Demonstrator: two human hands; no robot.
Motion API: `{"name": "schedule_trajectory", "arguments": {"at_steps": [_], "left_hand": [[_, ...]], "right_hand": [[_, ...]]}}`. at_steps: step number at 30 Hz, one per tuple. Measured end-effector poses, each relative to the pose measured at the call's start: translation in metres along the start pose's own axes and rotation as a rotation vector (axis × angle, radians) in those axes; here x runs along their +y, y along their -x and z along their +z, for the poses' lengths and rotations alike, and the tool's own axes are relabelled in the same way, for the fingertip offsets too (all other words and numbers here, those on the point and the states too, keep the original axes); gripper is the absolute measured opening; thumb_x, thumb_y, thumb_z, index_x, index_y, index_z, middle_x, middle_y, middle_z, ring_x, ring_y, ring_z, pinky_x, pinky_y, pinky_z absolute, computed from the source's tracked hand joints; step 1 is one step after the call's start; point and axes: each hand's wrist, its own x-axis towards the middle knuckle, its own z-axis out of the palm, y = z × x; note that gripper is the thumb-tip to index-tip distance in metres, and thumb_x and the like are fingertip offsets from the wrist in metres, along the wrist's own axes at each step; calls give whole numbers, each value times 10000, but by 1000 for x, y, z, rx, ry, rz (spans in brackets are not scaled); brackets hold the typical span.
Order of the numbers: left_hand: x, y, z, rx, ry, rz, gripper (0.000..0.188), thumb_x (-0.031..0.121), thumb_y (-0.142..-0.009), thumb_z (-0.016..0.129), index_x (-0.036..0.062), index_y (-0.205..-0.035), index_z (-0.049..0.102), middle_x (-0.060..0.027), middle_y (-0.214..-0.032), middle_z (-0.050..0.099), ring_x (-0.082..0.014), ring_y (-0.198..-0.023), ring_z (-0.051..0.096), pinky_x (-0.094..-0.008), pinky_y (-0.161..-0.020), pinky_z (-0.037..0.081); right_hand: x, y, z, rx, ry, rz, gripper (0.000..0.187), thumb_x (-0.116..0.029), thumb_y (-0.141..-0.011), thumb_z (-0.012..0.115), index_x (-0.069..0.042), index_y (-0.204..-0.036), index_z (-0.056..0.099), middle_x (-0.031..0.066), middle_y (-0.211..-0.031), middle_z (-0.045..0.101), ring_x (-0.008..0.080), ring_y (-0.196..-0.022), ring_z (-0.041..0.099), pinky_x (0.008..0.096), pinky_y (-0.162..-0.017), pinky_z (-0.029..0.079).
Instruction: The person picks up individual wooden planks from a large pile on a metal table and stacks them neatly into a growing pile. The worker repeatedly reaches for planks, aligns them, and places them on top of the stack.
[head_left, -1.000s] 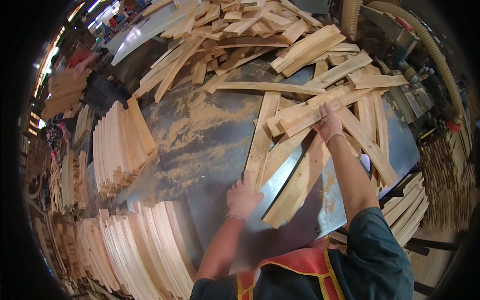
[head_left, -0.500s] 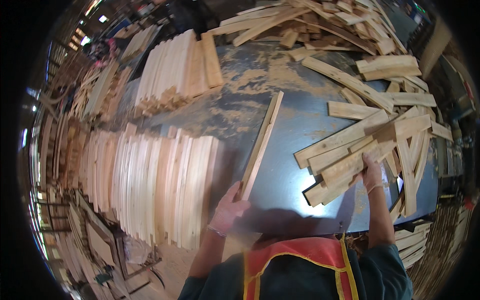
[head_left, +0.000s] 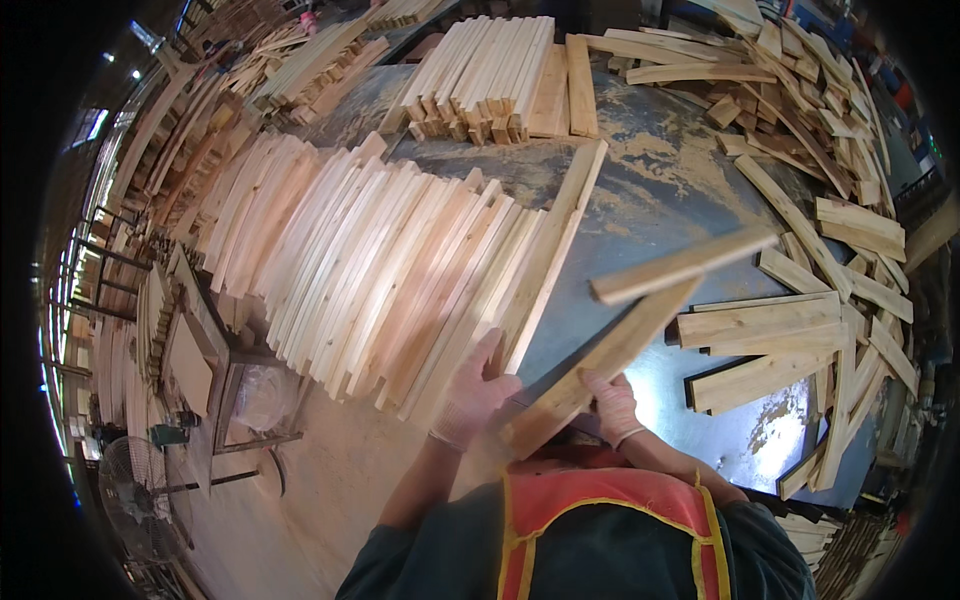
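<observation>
My left hand [head_left: 474, 392] is at the near end of a long wooden strip [head_left: 562, 235], its fingers and thumb around that end. The strip lies along the right side of a row of upright-edged, side-by-side wooden strips [head_left: 390, 270]. My right hand [head_left: 611, 405] grips a flat wooden board [head_left: 600, 372] near my body, slanting from low left to upper right. Across the far end of that board a second board [head_left: 685, 263] lies at an angle; whether it is supported by the first, I cannot tell. Both hands look gloved.
Loose boards [head_left: 765, 325] lie on the dark table [head_left: 640, 175] at right, with a larger heap [head_left: 790, 110] behind. A neat stack of strips [head_left: 480, 75] sits at the back. Sawdust covers parts of the tabletop. A fan [head_left: 135, 490] stands at lower left.
The view has turned left. My left hand has brought the strip against the row. My right hand has drawn a board from the loose boards toward my body, and another board has shifted with it.
</observation>
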Motion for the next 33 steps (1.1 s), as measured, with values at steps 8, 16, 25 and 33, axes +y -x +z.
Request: {"name": "schedule_trajectory", "arguments": {"at_steps": [8,16,25,33], "left_hand": [[2,15,-36,203,117,153,796,21,-870,730,-68,-1598,420,-127,-1462,598,-184,-1261,605,-316,-1054,501],[3,15,-51,399,335,181,806,-58,-891,683,-38,-1638,379,-95,-1462,580,-182,-1206,610,-293,-977,526],[20,18,-8,446,318,125,783,31,-891,727,31,-1619,440,-64,-1267,614,-136,-1071,602,-279,-902,525],[-2,15,41,179,-885,457,817,331,-875,772,72,-1586,463,-190,-1466,542,-360,-1344,555,-505,-1097,471]], "right_hand": [[-2,-9,19,-56,3,-49,385,-130,-959,776,-23,-1304,643,86,-1140,739,205,-1004,702,361,-889,576],[-15,-4,2,-140,175,-178,515,-240,-980,760,-67,-1413,542,70,-1154,703,195,-987,688,355,-796,585],[-16,-72,79,-819,483,263,784,-506,-962,772,-83,-1531,439,155,-1295,701,259,-1163,697,423,-973,574],[-83,-41,60,-767,-137,413,750,-52,-897,783,-109,-1571,458,147,-1205,710,297,-1049,725,428,-850,636]]}}
